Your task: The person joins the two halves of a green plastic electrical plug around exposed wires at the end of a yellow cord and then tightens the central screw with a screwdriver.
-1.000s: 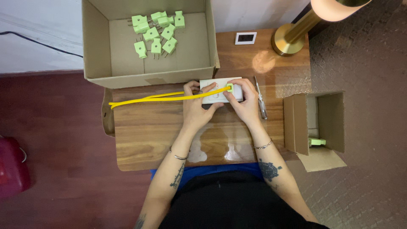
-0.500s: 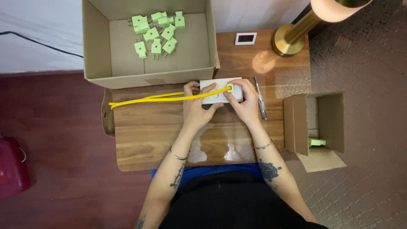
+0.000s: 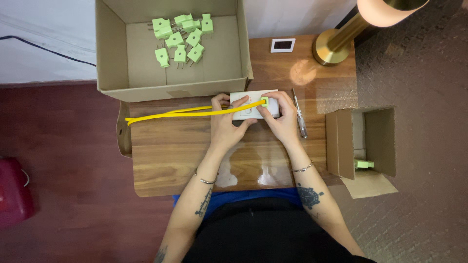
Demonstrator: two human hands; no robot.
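Observation:
A white socket block (image 3: 253, 107) lies on the wooden table (image 3: 165, 156). My left hand (image 3: 227, 125) grips its left end, fingers over the top. My right hand (image 3: 281, 117) pinches a light green plug (image 3: 264, 102) that sits against the block's top face. A doubled yellow cable (image 3: 185, 113) runs from that plug leftwards across the table to its left edge.
A large open cardboard box (image 3: 112, 58) at the back holds several green plugs (image 3: 180, 36). A screwdriver (image 3: 300, 113) lies right of my right hand. A small open box (image 3: 341, 141) with one green plug (image 3: 363, 164) stands at the right. A brass lamp base (image 3: 331, 48) and a small white frame (image 3: 282, 45) sit behind.

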